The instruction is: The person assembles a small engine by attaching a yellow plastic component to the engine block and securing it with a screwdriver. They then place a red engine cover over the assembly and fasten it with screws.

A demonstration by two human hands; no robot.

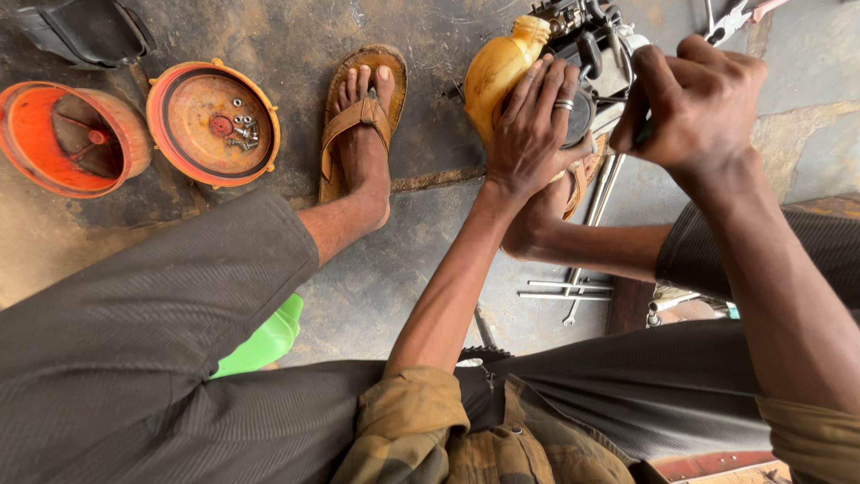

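A small engine (596,49) with a yellowish plastic fuel tank (502,67) stands on the concrete floor between my feet. My left hand (533,125), a ring on one finger, rests flat on the engine's dark round part beside the tank. My right hand (694,99) is clenched around a dark tool handle pressed against the engine's right side; the tool's tip is hidden.
Two orange round covers lie at the left, one (215,121) holding several small bolts and nuts, the other (72,134) cup-shaped. My sandalled foot (358,134) is beside them. Metal wrenches (569,291) lie on the floor; pliers (730,18) at top right. A green object (264,341) shows under my leg.
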